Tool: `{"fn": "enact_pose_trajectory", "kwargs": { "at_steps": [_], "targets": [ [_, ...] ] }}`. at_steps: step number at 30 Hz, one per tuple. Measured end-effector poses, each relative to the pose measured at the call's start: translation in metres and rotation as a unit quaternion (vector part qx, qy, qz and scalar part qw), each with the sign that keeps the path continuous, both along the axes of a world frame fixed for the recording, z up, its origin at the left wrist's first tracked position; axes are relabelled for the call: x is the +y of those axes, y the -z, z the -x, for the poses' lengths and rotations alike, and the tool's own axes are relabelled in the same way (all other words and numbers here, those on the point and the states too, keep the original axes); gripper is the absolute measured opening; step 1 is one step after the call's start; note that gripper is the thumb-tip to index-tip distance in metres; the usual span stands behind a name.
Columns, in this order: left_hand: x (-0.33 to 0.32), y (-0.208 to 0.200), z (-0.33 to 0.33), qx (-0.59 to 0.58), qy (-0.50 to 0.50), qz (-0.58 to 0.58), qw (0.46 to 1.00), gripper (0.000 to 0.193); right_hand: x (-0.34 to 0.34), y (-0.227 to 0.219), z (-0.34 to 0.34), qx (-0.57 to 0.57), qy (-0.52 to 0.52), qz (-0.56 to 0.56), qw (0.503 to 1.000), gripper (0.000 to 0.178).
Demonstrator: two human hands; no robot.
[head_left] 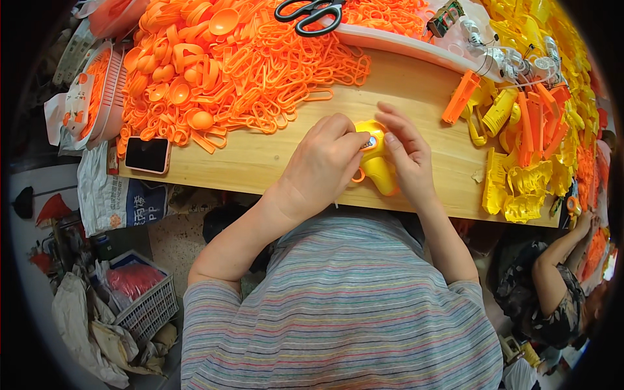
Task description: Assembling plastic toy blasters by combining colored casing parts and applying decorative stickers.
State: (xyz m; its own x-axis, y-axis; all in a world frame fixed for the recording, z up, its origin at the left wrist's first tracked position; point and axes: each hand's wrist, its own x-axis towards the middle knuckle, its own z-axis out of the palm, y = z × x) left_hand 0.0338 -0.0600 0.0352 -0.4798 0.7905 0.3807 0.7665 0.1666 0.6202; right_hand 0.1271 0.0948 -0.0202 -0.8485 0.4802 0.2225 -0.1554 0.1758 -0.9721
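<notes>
A yellow plastic toy piece [378,174], with a rounded head and a handle-like body, is between my two hands at the table's near edge. My left hand [323,158] is closed, its thumb and forefinger pressed against the head beside a small pale round spot [372,142]. An orange ring-shaped part [359,175] shows just under those fingers. My right hand [409,156] lies along the toy's right side, its fingers stretched out and apart and its thumb near the head. My left hand hides part of the toy.
Orange plastic clips [279,78] are heaped at the far left, with black-handled scissors [312,13] above them. A phone [148,155] lies at the left edge. Yellow shells [528,188] and orange strips [539,120] crowd the right. Another person's arm [552,273] is at far right.
</notes>
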Motion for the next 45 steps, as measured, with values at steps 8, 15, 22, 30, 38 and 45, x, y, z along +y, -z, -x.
{"fn": "enact_pose_trajectory", "kwargs": {
  "at_steps": [8, 15, 22, 30, 38, 45],
  "targets": [
    [0.003, 0.000, -0.006, -0.008, -0.022, 0.012, 1.000, 0.020, -0.013, 0.007, -0.001, 0.008, -0.025, 0.152, 0.988, 0.019],
    [-0.005, 0.001, 0.003, -0.075, -0.009, 0.037, 0.996, 0.025, -0.016, 0.012, 0.003, 0.023, -0.034, 0.207, 0.977, 0.014],
    [-0.023, 0.024, 0.022, -0.310, -0.026, 0.017, 0.950, 0.027, -0.019, 0.010, 0.003, 0.019, -0.039, 0.191, 0.981, 0.013],
    [-0.015, 0.026, 0.033, -0.484, -0.018, 0.023, 0.875, 0.046, -0.018, 0.008, 0.005, 0.016, -0.040, 0.167, 0.985, 0.011],
    [-0.034, 0.022, 0.020, -0.058, -0.006, 0.102, 0.993, 0.059, -0.024, 0.005, 0.002, -0.001, -0.026, 0.129, 0.991, 0.014],
    [-0.180, -0.029, 0.046, -0.506, -0.008, 0.205, 0.837, 0.065, -0.006, 0.004, -0.008, 0.053, 0.056, 0.081, 0.994, 0.014]
  ]
}}
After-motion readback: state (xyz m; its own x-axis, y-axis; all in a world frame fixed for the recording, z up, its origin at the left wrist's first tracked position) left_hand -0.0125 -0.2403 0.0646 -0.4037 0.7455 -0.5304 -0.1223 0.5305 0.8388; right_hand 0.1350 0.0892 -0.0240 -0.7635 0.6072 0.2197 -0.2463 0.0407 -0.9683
